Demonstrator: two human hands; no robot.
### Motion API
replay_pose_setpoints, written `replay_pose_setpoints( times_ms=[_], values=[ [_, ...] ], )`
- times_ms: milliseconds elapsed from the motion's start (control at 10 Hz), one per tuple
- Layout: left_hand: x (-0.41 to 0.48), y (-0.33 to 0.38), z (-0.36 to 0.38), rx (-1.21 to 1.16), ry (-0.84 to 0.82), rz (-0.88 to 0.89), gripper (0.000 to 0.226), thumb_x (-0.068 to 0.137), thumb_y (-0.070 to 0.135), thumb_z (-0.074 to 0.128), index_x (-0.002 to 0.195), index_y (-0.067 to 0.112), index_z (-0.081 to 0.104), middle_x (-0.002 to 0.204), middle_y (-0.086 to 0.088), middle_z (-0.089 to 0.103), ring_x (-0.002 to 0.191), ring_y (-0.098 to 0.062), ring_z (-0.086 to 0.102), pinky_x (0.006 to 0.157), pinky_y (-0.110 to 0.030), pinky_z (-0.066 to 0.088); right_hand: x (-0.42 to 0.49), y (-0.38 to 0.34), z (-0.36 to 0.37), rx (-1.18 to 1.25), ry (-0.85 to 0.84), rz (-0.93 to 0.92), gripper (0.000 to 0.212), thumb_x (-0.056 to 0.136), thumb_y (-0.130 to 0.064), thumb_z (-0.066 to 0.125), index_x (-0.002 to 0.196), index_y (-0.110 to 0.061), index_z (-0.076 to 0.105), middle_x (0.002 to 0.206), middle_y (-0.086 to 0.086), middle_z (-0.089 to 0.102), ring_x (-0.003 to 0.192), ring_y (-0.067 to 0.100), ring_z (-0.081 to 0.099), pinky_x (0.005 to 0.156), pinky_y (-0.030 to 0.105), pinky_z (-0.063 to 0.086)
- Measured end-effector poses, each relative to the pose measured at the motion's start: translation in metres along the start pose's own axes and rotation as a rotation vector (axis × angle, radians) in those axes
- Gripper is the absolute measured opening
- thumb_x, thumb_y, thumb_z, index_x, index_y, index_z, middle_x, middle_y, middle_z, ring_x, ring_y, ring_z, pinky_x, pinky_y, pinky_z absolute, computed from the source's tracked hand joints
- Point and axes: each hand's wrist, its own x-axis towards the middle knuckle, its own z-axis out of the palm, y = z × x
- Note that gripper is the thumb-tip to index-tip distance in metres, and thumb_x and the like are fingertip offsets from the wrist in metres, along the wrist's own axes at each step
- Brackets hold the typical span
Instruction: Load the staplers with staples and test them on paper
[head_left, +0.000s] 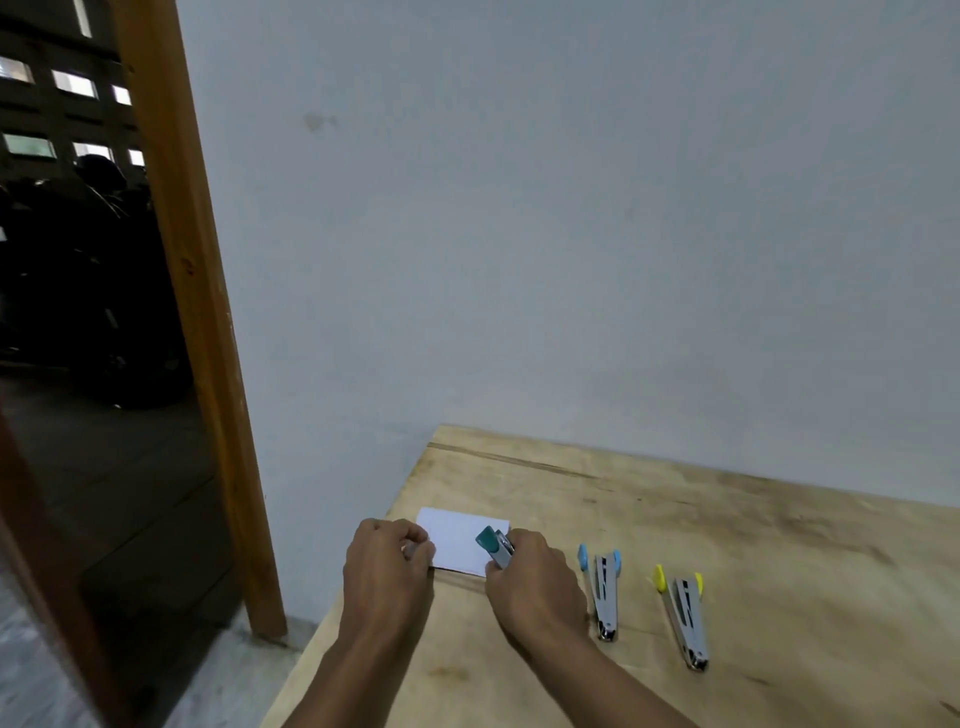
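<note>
Wooden worktop carries it all. The right hand has its grip curled round the teal stapler, whose long axis runs up and leftward from the palm, its nose over the right edge of the white paper. The left hand pinches the paper's left edge. To the right lie the blue stapler and the yellow stapler, nearer the right hand.

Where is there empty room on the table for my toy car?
The table is bare behind the blue stapler and yellow stapler up to the wall, and right of the yellow one. Crowded by its left edge: left hand, right hand, paper, teal stapler.
</note>
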Motion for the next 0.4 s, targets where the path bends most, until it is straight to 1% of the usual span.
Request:
replay_pose_setpoints(
  times_ms=[100, 200, 300, 400],
  values=[
    [-0.003, -0.001, -0.002, -0.095, 0.024, -0.016, 0.01, 0.079, 0.024, 0.068, 0.085, 0.028, 0.075, 0.099, 0.002, 0.067, 0.081, -0.003, 0.063, 0.07, -0.018, 0.045, -0.002, 0.002, -0.001, 0.036, -0.008, 0.015, 0.018, 0.089, -0.034, 0.048, 0.106, -0.031, 0.055, 0.102, -0.003, 0.066, 0.082, 0.025, 0.055, 0.069, 0.031, 0.043],
    [-0.011, 0.006, -0.012, -0.17, 0.121, -0.038, 0.013, 0.083, 0.024, 0.07, 0.096, 0.026, 0.072, 0.107, 0.001, 0.062, 0.086, -0.01, 0.062, 0.073, -0.022, 0.049, -0.007, 0.003, -0.006, 0.106, -0.073, 0.038, 0.02, 0.086, -0.037, 0.049, 0.104, -0.028, 0.052, 0.099, -0.004, 0.064, 0.087, 0.024, 0.059, 0.072, 0.033, 0.046],
    [-0.018, 0.012, -0.018, -0.231, 0.173, -0.07, 0.022, 0.085, 0.016, 0.071, 0.104, 0.025, 0.066, 0.112, 0.0, 0.055, 0.092, -0.015, 0.058, 0.072, -0.024, 0.051, -0.012, 0.006, -0.013, 0.243, -0.146, 0.064, 0.023, 0.086, -0.032, 0.049, 0.108, -0.024, 0.052, 0.104, -0.001, 0.065, 0.094, 0.023, 0.062, 0.077, 0.033, 0.047],
    [-0.026, 0.019, -0.023, -0.268, 0.208, -0.087, 0.03, 0.084, 0.012, 0.071, 0.108, 0.026, 0.061, 0.114, 0.0, 0.055, 0.093, -0.017, 0.058, 0.073, -0.031, 0.059, -0.02, 0.004, -0.022, 0.319, -0.178, 0.037, 0.024, 0.08, -0.023, 0.05, 0.102, -0.02, 0.058, 0.097, 0.003, 0.067, 0.085, 0.023, 0.061, 0.071, 0.031, 0.043]
  ],
)
